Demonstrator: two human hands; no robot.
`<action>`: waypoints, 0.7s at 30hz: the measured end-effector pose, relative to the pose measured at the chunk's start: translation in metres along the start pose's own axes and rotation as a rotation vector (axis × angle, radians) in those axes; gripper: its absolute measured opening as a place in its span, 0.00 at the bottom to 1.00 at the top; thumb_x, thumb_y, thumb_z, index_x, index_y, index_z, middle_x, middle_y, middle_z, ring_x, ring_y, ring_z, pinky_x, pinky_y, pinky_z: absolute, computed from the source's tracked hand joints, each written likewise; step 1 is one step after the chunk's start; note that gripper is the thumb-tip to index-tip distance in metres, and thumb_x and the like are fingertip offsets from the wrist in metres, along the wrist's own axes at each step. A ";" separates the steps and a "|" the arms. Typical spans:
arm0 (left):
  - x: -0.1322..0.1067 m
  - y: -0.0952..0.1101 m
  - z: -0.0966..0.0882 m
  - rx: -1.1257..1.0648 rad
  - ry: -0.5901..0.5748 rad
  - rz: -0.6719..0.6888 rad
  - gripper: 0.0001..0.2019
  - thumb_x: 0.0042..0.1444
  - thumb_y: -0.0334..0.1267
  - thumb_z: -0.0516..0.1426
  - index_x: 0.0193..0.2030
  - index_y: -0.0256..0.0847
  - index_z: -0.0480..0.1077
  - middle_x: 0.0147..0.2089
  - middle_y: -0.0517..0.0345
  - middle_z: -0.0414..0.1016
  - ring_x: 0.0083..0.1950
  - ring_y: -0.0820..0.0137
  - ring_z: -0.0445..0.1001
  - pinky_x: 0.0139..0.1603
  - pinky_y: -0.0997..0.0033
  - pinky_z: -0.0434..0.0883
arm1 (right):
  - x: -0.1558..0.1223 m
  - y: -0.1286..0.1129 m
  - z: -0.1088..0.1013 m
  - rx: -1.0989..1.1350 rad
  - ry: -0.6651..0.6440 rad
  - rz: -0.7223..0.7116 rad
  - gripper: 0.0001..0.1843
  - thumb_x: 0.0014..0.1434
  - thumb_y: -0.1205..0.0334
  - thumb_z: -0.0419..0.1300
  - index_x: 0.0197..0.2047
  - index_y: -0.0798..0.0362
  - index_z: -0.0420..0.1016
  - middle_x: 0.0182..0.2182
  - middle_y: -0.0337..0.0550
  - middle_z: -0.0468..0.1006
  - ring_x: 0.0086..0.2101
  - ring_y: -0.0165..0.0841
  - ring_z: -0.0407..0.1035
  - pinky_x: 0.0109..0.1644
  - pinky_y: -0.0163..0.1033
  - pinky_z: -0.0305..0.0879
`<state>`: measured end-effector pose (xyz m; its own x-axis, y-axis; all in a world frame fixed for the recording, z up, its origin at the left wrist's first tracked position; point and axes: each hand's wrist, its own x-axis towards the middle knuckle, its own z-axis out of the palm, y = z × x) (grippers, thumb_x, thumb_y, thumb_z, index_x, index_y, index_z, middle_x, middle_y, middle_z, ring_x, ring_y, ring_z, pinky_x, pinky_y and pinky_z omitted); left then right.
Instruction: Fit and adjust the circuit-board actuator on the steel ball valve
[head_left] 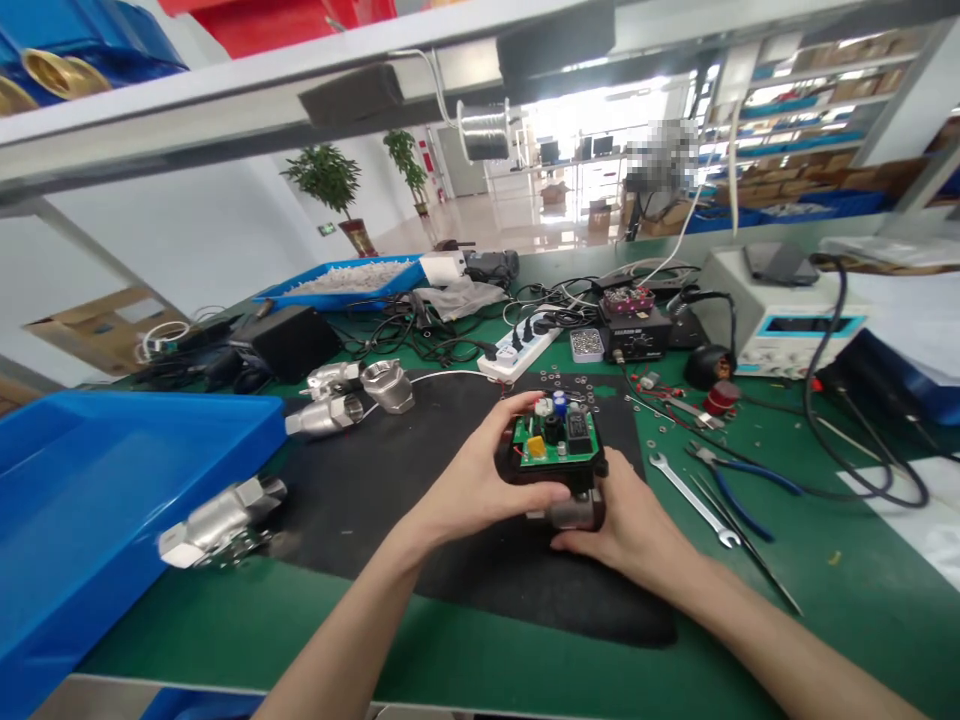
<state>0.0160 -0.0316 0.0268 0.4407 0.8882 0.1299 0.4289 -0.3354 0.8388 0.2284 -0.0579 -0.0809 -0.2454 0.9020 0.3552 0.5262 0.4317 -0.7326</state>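
Note:
My left hand [491, 465] is closed around a black actuator housing [551, 474], its thumb along the near side. A green circuit board [564, 449] with a yellow part, blue capacitors and a black relay lies in the open top. Beneath the housing is a metal valve body [574, 511], partly covered by my fingers. My right hand [626, 515] grips this valve body from the right; most of its fingers are hidden behind. Both hands are above the black mat [360, 515].
Left are metal valve fittings [225, 520] and a blue tray [120, 450]. A wrench [694, 500], blue-handled cutters [739, 480] and tweezers [750, 550] lie right. Behind stand a power strip [517, 350], a soldering station [636, 335] and a power supply [780, 320]. A shelf [247, 120] crosses overhead.

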 end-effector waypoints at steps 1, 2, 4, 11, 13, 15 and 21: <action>0.002 -0.003 0.002 -0.004 0.018 -0.011 0.48 0.48 0.49 0.72 0.73 0.52 0.55 0.74 0.52 0.61 0.72 0.57 0.67 0.74 0.58 0.68 | 0.001 0.000 -0.001 -0.006 0.002 0.010 0.43 0.46 0.55 0.79 0.61 0.53 0.67 0.53 0.51 0.74 0.52 0.48 0.69 0.55 0.52 0.69; 0.003 -0.006 0.004 0.005 0.043 -0.020 0.48 0.49 0.49 0.72 0.73 0.52 0.55 0.74 0.53 0.61 0.72 0.58 0.66 0.74 0.58 0.68 | 0.001 0.000 -0.002 -0.006 0.005 0.024 0.40 0.46 0.55 0.79 0.58 0.53 0.69 0.51 0.50 0.75 0.51 0.47 0.70 0.53 0.51 0.69; 0.008 -0.013 0.010 0.039 0.111 -0.032 0.47 0.49 0.50 0.72 0.73 0.53 0.56 0.73 0.53 0.63 0.72 0.59 0.67 0.75 0.58 0.67 | 0.001 0.000 -0.004 0.022 0.030 0.059 0.39 0.44 0.52 0.80 0.55 0.53 0.72 0.49 0.47 0.78 0.48 0.45 0.73 0.52 0.48 0.68; 0.028 -0.039 0.026 -0.065 0.145 -0.209 0.46 0.48 0.54 0.71 0.70 0.47 0.57 0.60 0.49 0.75 0.56 0.62 0.79 0.61 0.59 0.75 | -0.004 -0.017 -0.003 0.119 -0.072 0.231 0.34 0.43 0.32 0.75 0.42 0.52 0.79 0.36 0.39 0.82 0.34 0.37 0.75 0.36 0.40 0.62; 0.031 -0.045 0.027 -0.072 0.124 -0.244 0.43 0.49 0.56 0.69 0.68 0.44 0.59 0.58 0.47 0.77 0.54 0.61 0.79 0.57 0.60 0.76 | -0.003 -0.021 -0.002 0.061 -0.054 0.217 0.35 0.44 0.31 0.74 0.43 0.52 0.80 0.35 0.41 0.82 0.34 0.39 0.75 0.37 0.41 0.62; 0.033 -0.050 0.027 -0.069 0.123 -0.276 0.41 0.51 0.58 0.68 0.67 0.42 0.61 0.58 0.47 0.77 0.53 0.61 0.79 0.57 0.59 0.76 | -0.003 -0.023 -0.001 0.021 -0.030 0.180 0.36 0.46 0.31 0.73 0.47 0.52 0.81 0.38 0.43 0.82 0.37 0.41 0.75 0.41 0.43 0.64; 0.034 -0.062 0.019 0.022 0.164 -0.373 0.41 0.55 0.63 0.62 0.70 0.47 0.61 0.60 0.47 0.75 0.58 0.59 0.77 0.62 0.55 0.73 | -0.003 -0.013 0.008 -0.030 0.062 0.054 0.34 0.52 0.33 0.72 0.49 0.53 0.79 0.43 0.46 0.82 0.46 0.43 0.73 0.50 0.47 0.67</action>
<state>0.0190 0.0131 -0.0303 0.1207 0.9880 -0.0966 0.5528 0.0139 0.8332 0.2157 -0.0667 -0.0768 -0.1659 0.9215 0.3513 0.5621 0.3810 -0.7340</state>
